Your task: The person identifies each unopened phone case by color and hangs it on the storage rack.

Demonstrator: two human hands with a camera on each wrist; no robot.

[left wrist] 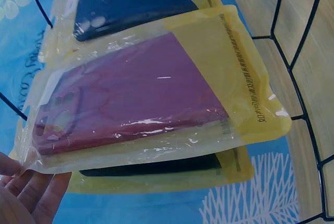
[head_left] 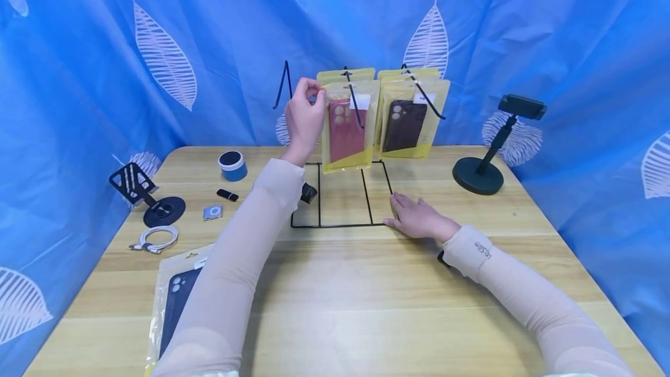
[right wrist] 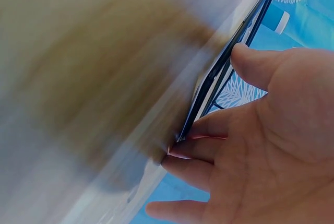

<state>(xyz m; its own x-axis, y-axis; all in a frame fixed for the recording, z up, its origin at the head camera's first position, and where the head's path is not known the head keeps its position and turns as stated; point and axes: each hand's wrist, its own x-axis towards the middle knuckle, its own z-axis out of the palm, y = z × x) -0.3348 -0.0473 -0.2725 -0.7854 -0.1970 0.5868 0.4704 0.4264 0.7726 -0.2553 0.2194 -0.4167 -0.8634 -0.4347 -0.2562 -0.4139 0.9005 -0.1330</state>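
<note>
My left hand [head_left: 305, 114] pinches the upper left edge of a clear-and-yellow bag holding a dark pink phone case [head_left: 346, 138]. This bag hangs on the middle hook [head_left: 354, 98] of a black wire display rack [head_left: 337, 226], with another bag behind it. On the right hook [head_left: 426, 99] hang bags too, a black phone case [head_left: 405, 125] in the front one. The left hook [head_left: 282, 83] carries nothing. Fingers extended, my right hand [head_left: 419, 218] rests at the right front corner of the rack's base, its thumb and fingertips touching the bar in the right wrist view.
A bagged dark phone case [head_left: 178, 301] lies at the front left, partly behind my left sleeve. Also left are a folding phone stand [head_left: 164, 211], a white cable [head_left: 157, 238], a small silver player [head_left: 212, 212], a black stick [head_left: 227, 195] and a blue jar [head_left: 233, 167]. A round-based phone holder [head_left: 478, 174] stands right.
</note>
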